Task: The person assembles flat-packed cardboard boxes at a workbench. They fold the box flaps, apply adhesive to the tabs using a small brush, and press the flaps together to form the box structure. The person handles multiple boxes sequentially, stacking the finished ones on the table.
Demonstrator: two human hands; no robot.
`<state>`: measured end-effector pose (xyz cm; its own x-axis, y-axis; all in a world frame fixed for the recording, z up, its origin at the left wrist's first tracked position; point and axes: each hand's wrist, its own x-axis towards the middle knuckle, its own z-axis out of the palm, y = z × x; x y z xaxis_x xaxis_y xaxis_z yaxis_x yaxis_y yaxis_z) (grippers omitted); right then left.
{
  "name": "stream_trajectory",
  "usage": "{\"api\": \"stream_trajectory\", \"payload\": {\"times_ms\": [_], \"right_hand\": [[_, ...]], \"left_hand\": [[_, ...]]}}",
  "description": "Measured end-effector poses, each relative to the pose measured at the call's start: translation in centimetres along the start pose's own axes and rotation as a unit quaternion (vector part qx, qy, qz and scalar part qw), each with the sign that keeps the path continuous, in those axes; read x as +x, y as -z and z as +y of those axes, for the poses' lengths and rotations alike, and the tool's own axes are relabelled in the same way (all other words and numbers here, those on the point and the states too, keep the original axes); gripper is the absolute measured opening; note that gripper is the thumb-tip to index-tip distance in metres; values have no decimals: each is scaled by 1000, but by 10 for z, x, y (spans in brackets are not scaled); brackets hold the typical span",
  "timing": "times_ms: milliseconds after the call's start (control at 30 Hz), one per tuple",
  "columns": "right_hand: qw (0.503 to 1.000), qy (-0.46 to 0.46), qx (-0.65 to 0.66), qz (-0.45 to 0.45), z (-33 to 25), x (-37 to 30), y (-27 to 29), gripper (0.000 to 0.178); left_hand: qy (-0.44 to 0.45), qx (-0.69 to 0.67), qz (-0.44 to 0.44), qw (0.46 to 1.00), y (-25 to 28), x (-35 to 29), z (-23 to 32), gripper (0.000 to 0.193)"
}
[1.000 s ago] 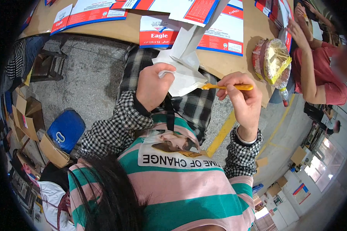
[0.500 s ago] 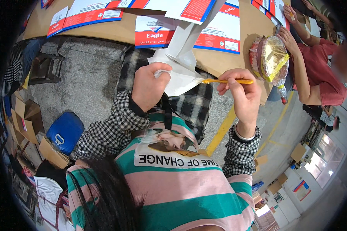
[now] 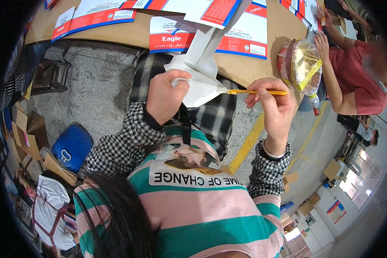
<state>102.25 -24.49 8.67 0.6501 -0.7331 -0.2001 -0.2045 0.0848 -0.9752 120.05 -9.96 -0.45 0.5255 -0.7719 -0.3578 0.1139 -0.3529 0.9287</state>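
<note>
My left hand [image 3: 167, 98] is closed on the left edge of a folded white cardboard piece [image 3: 198, 93], held over my lap at the table's near edge. A long strip of this card runs up over the table. My right hand [image 3: 274, 109] pinches a thin yellow-handled brush [image 3: 258, 91] from the right. The brush's pale tip touches the card's right corner, where a whitish smear shows. Flat carton blanks [image 3: 172, 32] in red, white and blue lie just beyond, partly under the card.
A cardboard-covered table [image 3: 133, 33] spans the top. At its right stands a round container wrapped in clear plastic [image 3: 305, 64], with a small bottle [image 3: 314, 104] below it. A co-worker in a red shirt [image 3: 357, 79] sits at right. A blue plastic container [image 3: 73, 146] and open cartons [image 3: 32, 133] are at left.
My right hand and the brush have shifted slightly to the right, the tip staying at the card's corner. My left hand has hardly moved. The co-worker's hand has moved slightly.
</note>
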Motion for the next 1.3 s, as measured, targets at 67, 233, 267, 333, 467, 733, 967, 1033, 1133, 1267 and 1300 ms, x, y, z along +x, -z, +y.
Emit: {"api": "stream_trajectory", "payload": {"times_ms": [67,233,267,333,467,733,967,1033,1133,1267,1300], "right_hand": [[1000,5,-2,-2,-1,-1,2,7],[1000,13,1,0,-2,-2,-1,7],[1000,5,-2,-7,0,-3,0,7],[1000,4,-2,-12,-1,-5,1,7],[1000,16,4,-23,-5,-7,-5,6],[999,20,9,-39,-13,-11,-12,5],[998,36,18,-50,-12,-14,-12,6],[998,17,16,-60,-12,-12,-19,6],[996,29,2,-88,-14,-15,-11,7],[997,37,21,-58,-15,-10,-20,7],[997,18,17,-72,-15,-12,-21,7]], "left_hand": [[-6,-4,3,1000,0,0,-1,23],[5,5,1,1000,1,0,1,22],[6,2,3,1000,1,1,1,22],[1,5,6,1000,0,0,2,22],[12,18,-5,1000,1,0,8,22],[-3,14,-16,1000,2,-1,5,22],[-19,20,-13,1000,3,-1,4,20],[2,10,-12,1000,3,-3,6,20],[9,9,-15,1000,3,-3,8,21],[-12,25,-3,1000,4,0,9,21],[-3,30,-9,1000,4,-1,11,21]]}}
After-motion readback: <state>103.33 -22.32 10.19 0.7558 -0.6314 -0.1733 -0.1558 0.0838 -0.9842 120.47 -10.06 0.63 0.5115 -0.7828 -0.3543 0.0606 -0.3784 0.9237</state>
